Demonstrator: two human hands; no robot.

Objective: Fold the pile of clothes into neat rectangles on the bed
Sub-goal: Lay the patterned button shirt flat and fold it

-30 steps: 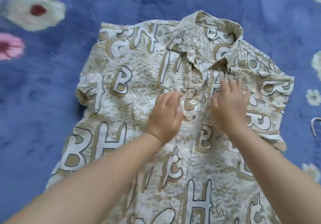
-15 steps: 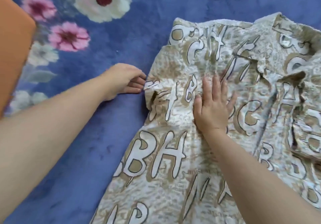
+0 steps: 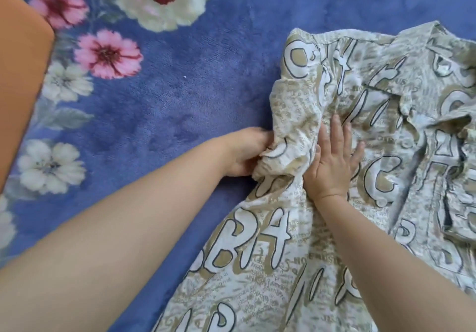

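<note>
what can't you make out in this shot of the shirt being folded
Head view, the only one:
- Left hand fingertips: hidden under the bunched sleeve.
- Shirt: right side and hem cut off by the frame edges.
- Small print on the shirt: too blurred to read.
- Orange object: cut off at the left edge, unidentifiable.

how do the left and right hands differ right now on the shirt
The left hand grips the bunched sleeve at the shirt's edge, fingers curled into the cloth; the right hand lies flat on the shirt's front with fingers straight and spread. The left hand sits partly over the blue blanket; the right is wholly on the shirt. Both touch the same shirt.
</note>
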